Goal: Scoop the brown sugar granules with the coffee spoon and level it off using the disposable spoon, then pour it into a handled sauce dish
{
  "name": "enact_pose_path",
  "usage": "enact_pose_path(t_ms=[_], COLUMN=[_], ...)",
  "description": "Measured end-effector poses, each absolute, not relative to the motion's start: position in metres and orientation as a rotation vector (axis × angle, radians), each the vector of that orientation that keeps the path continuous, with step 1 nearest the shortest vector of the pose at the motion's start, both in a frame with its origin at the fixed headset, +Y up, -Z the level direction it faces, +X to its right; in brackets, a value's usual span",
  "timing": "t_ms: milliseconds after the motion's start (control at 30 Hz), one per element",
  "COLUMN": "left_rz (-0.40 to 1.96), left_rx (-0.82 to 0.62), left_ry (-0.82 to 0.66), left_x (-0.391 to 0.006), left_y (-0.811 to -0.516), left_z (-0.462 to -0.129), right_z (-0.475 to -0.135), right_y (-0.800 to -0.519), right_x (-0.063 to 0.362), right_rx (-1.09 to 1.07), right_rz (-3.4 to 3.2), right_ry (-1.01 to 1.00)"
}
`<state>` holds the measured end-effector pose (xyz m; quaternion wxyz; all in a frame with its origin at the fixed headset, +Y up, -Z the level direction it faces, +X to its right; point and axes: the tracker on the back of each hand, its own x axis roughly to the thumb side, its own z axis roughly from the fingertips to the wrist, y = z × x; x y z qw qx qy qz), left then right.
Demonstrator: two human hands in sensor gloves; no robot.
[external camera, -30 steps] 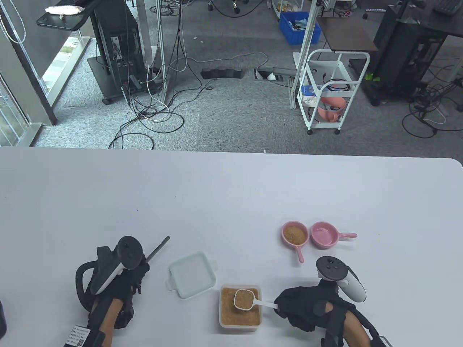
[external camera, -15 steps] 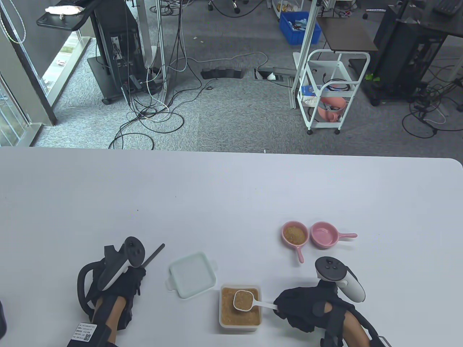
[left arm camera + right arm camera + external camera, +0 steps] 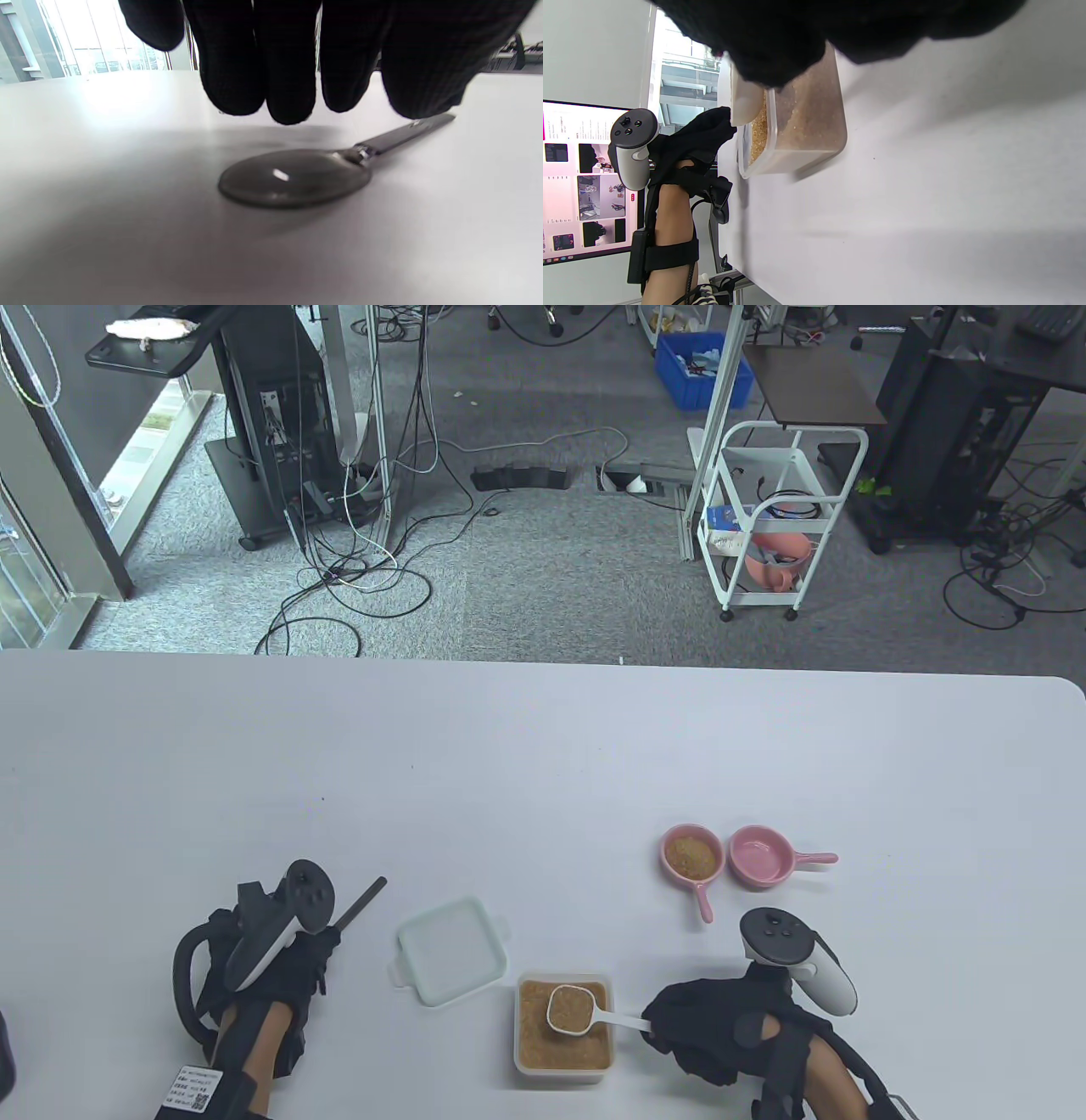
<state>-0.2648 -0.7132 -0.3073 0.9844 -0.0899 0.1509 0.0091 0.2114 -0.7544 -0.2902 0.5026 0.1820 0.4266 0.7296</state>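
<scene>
On the table [image 3: 543, 746], near its front edge, table view: one clear tub of brown sugar [image 3: 563, 1028]; one lid [image 3: 450, 950] beside it; two pink sauce dishes, one filled [image 3: 691, 854], one empty [image 3: 759, 857]; right hand [image 3: 721, 1027] pinches the white coffee spoon [image 3: 573, 1010], heaped, over the tub; left hand [image 3: 288, 959] sits over the dark disposable spoon [image 3: 363, 899], slightly nearer the front edge than before; right hand unchanged. Left wrist view: fingers [image 3: 288, 84] hang just above the spoon lying flat, grasping nothing. Right wrist view: tub near the table's front edge; the right hand's grip is hidden.
</scene>
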Motion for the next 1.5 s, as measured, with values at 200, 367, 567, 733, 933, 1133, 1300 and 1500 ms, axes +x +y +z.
enact_pose_path(t_ms=[200, 367, 567, 733, 933, 1133, 1300, 1500], left_rz=[0.153, 0.329, 0.365, 0.318, 0.285, 0.275, 0.266, 0.261], left_rx=[-0.106, -0.142, -0.216, -0.239, -0.261, -0.284, -0.294, -0.302], left_ry=[0.074, -0.237, -0.474, -0.573, -0.598, -0.588, -0.584, -0.581], left_x=[-0.237, -0.196, -0.146, -0.121, -0.114, -0.114, -0.114, -0.114], left_y=[-0.693, -0.688, -0.690, -0.691, -0.695, -0.699, -0.698, -0.698], left_z=[-0.295, -0.281, -0.260, -0.247, -0.244, -0.245, -0.245, -0.244], right_z=[-0.292, -0.294, -0.298, -0.304, -0.311, -0.314, -0.314, -0.314], right_y=[-0.747, -0.737, -0.725, -0.718, -0.721, -0.734, -0.746, -0.753], right_x=[0.217, 0.228, 0.247, 0.273, 0.313, 0.341, 0.351, 0.354], right_rx=[0.431, 0.415, 0.371, 0.271, 0.064, -0.162, -0.302, -0.415], right_rz=[1.744, 1.710, 1.683, 1.653, 1.629, 1.611, 1.630, 1.754], right_ry=[0.960, 0.874, 0.745, 0.602, 0.412, 0.238, 0.155, 0.125])
